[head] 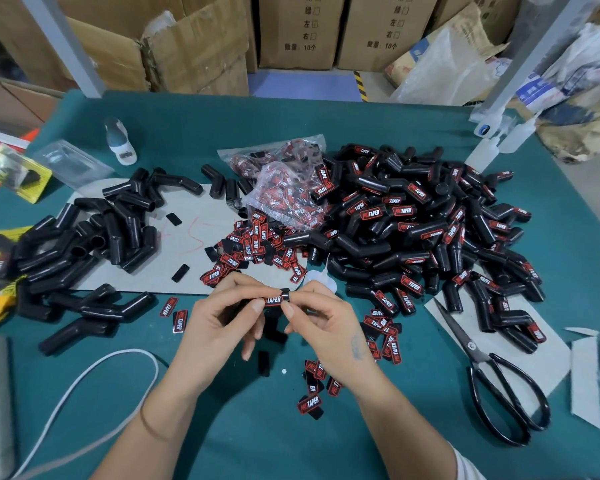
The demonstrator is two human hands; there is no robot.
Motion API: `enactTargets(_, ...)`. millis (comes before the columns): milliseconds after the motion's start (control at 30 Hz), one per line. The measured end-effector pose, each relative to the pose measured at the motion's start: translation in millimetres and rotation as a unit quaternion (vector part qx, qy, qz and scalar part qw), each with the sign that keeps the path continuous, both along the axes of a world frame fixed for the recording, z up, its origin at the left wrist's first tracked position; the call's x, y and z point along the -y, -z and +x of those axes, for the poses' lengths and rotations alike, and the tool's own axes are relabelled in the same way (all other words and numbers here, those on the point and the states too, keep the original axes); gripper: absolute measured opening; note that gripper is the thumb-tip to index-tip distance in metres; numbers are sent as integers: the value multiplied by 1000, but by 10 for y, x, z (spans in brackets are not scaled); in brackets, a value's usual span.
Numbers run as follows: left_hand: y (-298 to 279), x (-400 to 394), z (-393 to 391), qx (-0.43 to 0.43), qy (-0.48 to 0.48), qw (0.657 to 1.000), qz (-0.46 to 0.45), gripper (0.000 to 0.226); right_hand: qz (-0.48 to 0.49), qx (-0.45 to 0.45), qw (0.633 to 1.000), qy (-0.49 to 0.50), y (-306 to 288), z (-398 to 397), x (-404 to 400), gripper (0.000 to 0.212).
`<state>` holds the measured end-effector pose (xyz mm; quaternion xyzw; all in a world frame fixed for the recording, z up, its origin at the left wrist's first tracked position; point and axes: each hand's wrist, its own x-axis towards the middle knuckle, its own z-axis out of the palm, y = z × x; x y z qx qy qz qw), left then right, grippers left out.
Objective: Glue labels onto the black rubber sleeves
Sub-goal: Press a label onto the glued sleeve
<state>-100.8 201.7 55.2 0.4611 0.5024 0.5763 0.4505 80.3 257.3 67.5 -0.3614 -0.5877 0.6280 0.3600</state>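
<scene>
Both hands meet over the green table near its front. My left hand (222,315) and my right hand (321,320) together pinch one black rubber sleeve (284,294) with a red and black label (272,300) on its top face. The sleeve's lower part hangs between my hands, mostly hidden. A pile of unlabelled sleeves (94,237) lies to the left. A large heap of labelled sleeves (423,230) fills the right. Loose labels (253,251) are scattered in the middle, and more loose labels (317,386) lie near my right wrist.
Black scissors (499,379) lie at the right front. Plastic bags of labels (284,178) sit at the centre back, a small bottle (120,140) at the back left, clear squeeze bottles (489,150) at the back right. A white cord (94,368) curves at the left front. Cardboard boxes stand behind.
</scene>
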Motion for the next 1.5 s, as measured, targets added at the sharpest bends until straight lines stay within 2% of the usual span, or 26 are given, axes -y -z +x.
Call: enactTargets(1500, -67, 11, 3, -76, -5, 997, -22, 27, 19, 30, 999, -17, -30, 35, -16, 19)
